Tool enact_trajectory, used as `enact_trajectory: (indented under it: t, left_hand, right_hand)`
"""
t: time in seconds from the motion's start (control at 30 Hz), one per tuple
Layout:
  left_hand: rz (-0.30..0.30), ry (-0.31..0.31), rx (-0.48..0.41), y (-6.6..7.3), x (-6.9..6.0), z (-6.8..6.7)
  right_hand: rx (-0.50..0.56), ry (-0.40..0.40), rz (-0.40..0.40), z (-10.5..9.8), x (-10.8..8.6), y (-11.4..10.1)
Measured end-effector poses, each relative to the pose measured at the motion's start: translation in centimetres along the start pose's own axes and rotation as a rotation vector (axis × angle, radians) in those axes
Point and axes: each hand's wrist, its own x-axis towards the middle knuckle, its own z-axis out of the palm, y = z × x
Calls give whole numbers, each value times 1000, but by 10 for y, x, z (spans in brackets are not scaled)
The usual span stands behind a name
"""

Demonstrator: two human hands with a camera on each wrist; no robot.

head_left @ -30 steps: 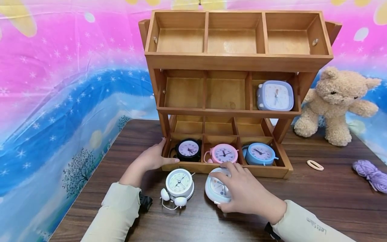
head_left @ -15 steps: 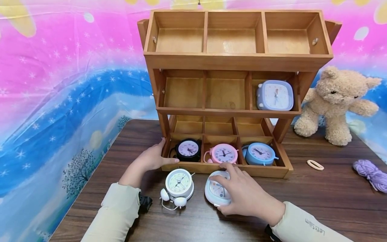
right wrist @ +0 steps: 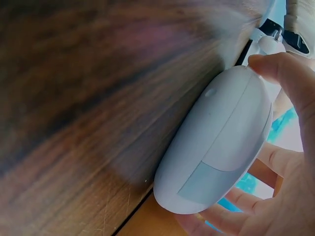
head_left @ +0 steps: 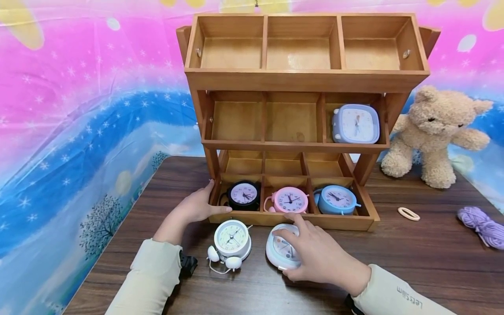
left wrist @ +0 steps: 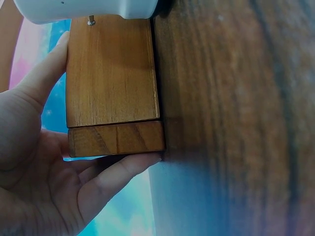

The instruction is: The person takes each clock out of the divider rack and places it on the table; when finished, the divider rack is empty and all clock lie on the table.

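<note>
In the head view, my right hand (head_left: 319, 251) grips a round-cornered white alarm clock (head_left: 282, 246) on the table, thumb at the near edge and fingers at the far edge. The right wrist view shows that clock's smooth side (right wrist: 221, 132) against the wood. My left hand (head_left: 194, 204) holds the lower left corner of a wooden shelf (head_left: 291, 219), thumb along its front; the left wrist view shows fingers around this shelf corner (left wrist: 113, 73). Between the hands lies a white twin-bell alarm clock (head_left: 231, 239), bells toward me.
The bottom tier holds a black alarm clock (head_left: 243, 195), a pink one (head_left: 290, 200) and a blue one (head_left: 337, 199). A lavender clock (head_left: 357, 124) sits in the middle tier. A teddy bear (head_left: 437, 131), a small ring (head_left: 408, 214) and purple yarn (head_left: 480, 226) are at right.
The white clock under my right hand has shifted slightly toward me, its far edge now a little lower in view. My left hand stays on the shelf corner. The head view drifted slightly.
</note>
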Motion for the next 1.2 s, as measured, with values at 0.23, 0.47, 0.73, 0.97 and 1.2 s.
enact_trajectory:
  t: [0.23,0.47,0.73,0.97,1.2]
  left_hand:
    - [2,2,-3,0,0,1]
    - [-7,0,-9,0,0,1]
    - [1,-1,-12,1,0,0]
    - [1,1,-5,0,0,-1]
    - [6,5,-12,1,1,1]
  right_hand:
    - [-62,41,-37,-2,0,2]
    - [-98,141,-23,-24,8,6]
    - [-147,442,63,-93,29,33]
    - [-185,468,313,-144,44,67]
    - [-184,405,456,-164,57,92]
